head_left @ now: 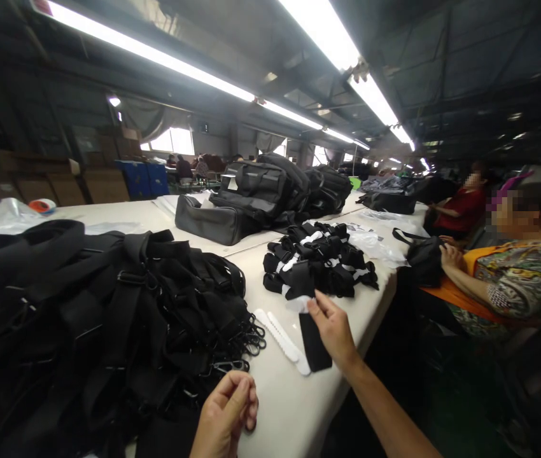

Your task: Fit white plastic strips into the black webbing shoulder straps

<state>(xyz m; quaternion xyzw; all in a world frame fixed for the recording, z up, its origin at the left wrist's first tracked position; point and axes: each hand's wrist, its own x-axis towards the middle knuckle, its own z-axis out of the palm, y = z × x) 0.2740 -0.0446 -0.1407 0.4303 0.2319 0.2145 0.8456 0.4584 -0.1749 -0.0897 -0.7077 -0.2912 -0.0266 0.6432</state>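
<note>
My right hand (335, 331) pinches a folded black strap (317, 346) with a white band near its upper end, at the near edge of a pile of bundled black straps (332, 251) wrapped in white bands. Just left of it, white notched strips (277, 334) lie on the table. My left hand (230, 410) is closed, thumb against curled fingers; what it holds, if anything, I cannot make out. Beside it spreads a large heap of black shoulder straps (103, 318) with metal hooks (254, 337) along its right side.
Black bags (256, 191) stand on the white-covered table (232, 254) further back. Clear plastic (380, 245) lies near the right edge. A co-worker (513, 280) sits at the right with hands on a black bag (423, 257). A tape roll (42, 205) is at far left.
</note>
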